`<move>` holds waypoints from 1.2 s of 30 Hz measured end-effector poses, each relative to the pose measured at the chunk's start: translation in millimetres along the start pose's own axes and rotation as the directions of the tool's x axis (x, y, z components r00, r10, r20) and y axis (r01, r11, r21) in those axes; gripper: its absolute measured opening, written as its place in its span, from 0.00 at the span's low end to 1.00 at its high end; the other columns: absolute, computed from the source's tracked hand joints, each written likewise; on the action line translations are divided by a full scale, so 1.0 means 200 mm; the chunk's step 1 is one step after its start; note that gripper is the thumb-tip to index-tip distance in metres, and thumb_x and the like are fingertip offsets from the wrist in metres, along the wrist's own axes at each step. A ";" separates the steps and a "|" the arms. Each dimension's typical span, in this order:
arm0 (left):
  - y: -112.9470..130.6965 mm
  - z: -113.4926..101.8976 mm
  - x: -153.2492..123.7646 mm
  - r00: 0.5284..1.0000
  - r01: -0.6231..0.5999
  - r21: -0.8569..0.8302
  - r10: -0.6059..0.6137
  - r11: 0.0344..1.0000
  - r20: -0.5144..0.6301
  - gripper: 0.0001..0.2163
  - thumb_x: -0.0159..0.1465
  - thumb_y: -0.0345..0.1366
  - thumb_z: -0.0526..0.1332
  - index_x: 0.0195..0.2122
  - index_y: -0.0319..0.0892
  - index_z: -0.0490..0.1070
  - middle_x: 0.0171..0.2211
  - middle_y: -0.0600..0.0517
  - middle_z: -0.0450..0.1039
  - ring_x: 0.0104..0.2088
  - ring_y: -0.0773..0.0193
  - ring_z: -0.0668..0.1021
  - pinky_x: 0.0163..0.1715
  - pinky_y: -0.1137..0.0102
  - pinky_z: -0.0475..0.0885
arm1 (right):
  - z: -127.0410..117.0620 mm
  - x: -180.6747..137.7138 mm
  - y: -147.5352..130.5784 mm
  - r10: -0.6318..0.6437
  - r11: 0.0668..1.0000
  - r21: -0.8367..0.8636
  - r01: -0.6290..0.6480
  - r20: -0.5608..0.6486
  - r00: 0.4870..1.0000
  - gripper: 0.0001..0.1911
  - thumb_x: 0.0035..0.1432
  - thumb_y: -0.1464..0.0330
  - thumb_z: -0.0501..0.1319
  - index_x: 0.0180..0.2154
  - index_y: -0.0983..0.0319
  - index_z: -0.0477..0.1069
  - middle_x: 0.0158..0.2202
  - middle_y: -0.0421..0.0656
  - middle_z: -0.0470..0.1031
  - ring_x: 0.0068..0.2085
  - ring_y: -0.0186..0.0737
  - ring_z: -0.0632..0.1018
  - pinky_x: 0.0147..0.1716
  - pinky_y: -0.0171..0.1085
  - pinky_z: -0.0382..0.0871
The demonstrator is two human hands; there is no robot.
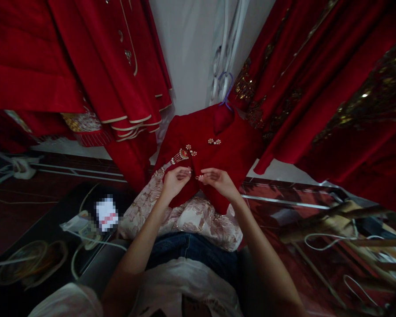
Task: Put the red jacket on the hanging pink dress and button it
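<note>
A red jacket (pixel 181 132) on a purple hanger (pixel 229 86) lies draped toward my lap, its front parted at the lower middle. Pale floral fabric (pixel 198 215) spreads beneath it over my thighs. My right hand (pixel 216 179) pinches a small beaded clasp (pixel 200 178), whose loop points toward the left front edge. Opposite it, my left hand (pixel 178 179) is closed in a pinch at the other front edge; a tiny pale speck shows at its fingertips. Higher up, beaded flower clasps (pixel 214 141) and a beaded tassel ornament (pixel 180 156) decorate the jacket.
Red garments with gold trim (pixel 119 66) hang at the left, and sequinned red ones (pixel 317 88) at the right. A dark surface at the left bears a hoop-shaped coil (pixel 23 264) and a white label (pixel 106 214). A wooden rack with cords (pixel 333 240) stands at the right.
</note>
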State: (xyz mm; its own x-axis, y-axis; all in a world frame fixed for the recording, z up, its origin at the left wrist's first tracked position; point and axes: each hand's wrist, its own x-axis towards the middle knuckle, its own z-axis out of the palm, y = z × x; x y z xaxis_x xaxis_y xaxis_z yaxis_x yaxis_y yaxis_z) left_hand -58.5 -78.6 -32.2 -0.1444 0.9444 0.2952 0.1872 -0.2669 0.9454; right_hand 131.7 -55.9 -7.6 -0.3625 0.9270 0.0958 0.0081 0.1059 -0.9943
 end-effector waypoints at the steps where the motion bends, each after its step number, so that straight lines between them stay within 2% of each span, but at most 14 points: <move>1: 0.00 0.00 0.00 1.000 0.010 -0.030 -0.010 0.999 -0.006 0.09 0.51 0.30 0.64 0.35 0.38 0.75 0.32 0.49 0.79 0.31 0.66 0.79 0.35 0.71 0.75 | 0.02 0.01 -0.02 -0.015 0.998 0.055 0.014 0.003 1.000 0.20 0.43 0.63 0.70 0.39 0.63 0.74 0.30 0.42 0.78 0.31 0.34 0.78 0.36 0.36 0.74; 4: 0.00 0.00 0.01 0.999 0.040 -0.140 -0.044 0.989 -0.028 0.10 0.49 0.28 0.64 0.34 0.38 0.75 0.33 0.49 0.79 0.32 0.66 0.79 0.39 0.69 0.75 | 0.09 0.06 -0.05 -0.102 0.992 0.061 0.106 -0.064 0.993 0.19 0.46 0.63 0.69 0.40 0.63 0.74 0.32 0.42 0.78 0.32 0.34 0.78 0.37 0.35 0.74; 6: -0.01 0.00 0.01 0.996 0.057 -0.193 -0.069 0.979 -0.051 0.10 0.49 0.29 0.65 0.35 0.37 0.75 0.33 0.49 0.79 0.33 0.66 0.80 0.41 0.68 0.75 | 0.14 0.10 -0.02 -0.167 0.985 -0.055 0.161 -0.136 0.977 0.16 0.48 0.63 0.67 0.40 0.63 0.74 0.33 0.43 0.78 0.33 0.34 0.78 0.37 0.34 0.74; 9: -0.01 0.00 0.01 0.992 0.075 -0.206 -0.095 0.976 -0.086 0.11 0.50 0.30 0.66 0.36 0.37 0.76 0.33 0.49 0.79 0.34 0.65 0.80 0.44 0.65 0.75 | 0.18 0.13 0.04 -0.216 0.960 -0.222 0.171 -0.196 0.956 0.13 0.51 0.64 0.65 0.40 0.62 0.74 0.33 0.43 0.78 0.33 0.34 0.78 0.35 0.33 0.74; 15: 0.00 0.01 0.00 0.992 0.076 -0.191 -0.093 0.979 -0.082 0.11 0.50 0.30 0.66 0.36 0.37 0.76 0.35 0.48 0.79 0.36 0.64 0.80 0.45 0.65 0.75 | 0.17 0.12 0.06 -0.242 0.938 -0.298 0.176 -0.204 0.949 0.11 0.53 0.66 0.64 0.39 0.62 0.74 0.33 0.43 0.77 0.32 0.35 0.78 0.34 0.34 0.74; 19: 0.01 0.03 -0.01 0.990 0.079 -0.165 -0.097 0.983 -0.101 0.11 0.52 0.34 0.67 0.37 0.37 0.76 0.35 0.47 0.80 0.35 0.63 0.80 0.42 0.66 0.76 | 0.17 0.10 0.05 -0.256 0.942 -0.270 0.198 -0.200 0.946 0.11 0.54 0.65 0.64 0.40 0.62 0.74 0.33 0.43 0.77 0.33 0.35 0.78 0.34 0.34 0.75; 23: 0.01 0.05 -0.01 0.993 0.040 -0.110 -0.051 0.993 -0.106 0.10 0.53 0.35 0.66 0.36 0.38 0.77 0.34 0.47 0.80 0.34 0.62 0.81 0.40 0.66 0.76 | 0.18 0.08 0.05 -0.285 0.928 -0.304 0.216 -0.205 0.936 0.10 0.55 0.66 0.62 0.40 0.61 0.74 0.33 0.43 0.77 0.33 0.34 0.78 0.33 0.33 0.75; 32: -0.05 0.02 0.00 0.994 -0.012 0.061 0.018 0.998 -0.109 0.08 0.55 0.33 0.64 0.36 0.39 0.78 0.34 0.47 0.80 0.34 0.62 0.81 0.40 0.65 0.77 | 0.22 0.08 0.07 -0.433 0.830 -0.470 0.300 -0.204 0.878 0.09 0.59 0.68 0.58 0.41 0.62 0.72 0.36 0.44 0.74 0.34 0.35 0.76 0.35 0.34 0.75; 34: -0.05 0.01 0.01 0.996 -0.037 0.093 0.044 0.995 -0.074 0.07 0.56 0.33 0.63 0.35 0.40 0.77 0.34 0.48 0.80 0.34 0.62 0.81 0.39 0.66 0.76 | 0.21 0.08 0.07 -0.426 0.827 -0.479 0.294 -0.195 0.883 0.09 0.59 0.68 0.58 0.41 0.62 0.72 0.36 0.44 0.74 0.34 0.35 0.76 0.35 0.34 0.75; 36: -0.04 0.00 0.01 0.997 -0.058 0.109 0.063 0.992 -0.043 0.06 0.56 0.32 0.62 0.35 0.40 0.76 0.34 0.48 0.79 0.34 0.64 0.80 0.38 0.67 0.76 | 0.19 0.07 0.06 -0.389 0.839 -0.463 0.285 -0.144 0.910 0.10 0.58 0.68 0.58 0.42 0.62 0.72 0.36 0.44 0.74 0.34 0.34 0.76 0.33 0.34 0.75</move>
State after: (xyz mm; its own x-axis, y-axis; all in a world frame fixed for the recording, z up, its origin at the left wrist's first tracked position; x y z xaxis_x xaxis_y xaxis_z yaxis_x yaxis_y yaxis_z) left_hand -59.4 -74.4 -39.6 -0.1741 0.9167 0.3597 0.2998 -0.2986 0.9061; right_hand 91.0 -54.8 -20.3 -0.1983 0.8541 0.4808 0.3351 0.5200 -0.7857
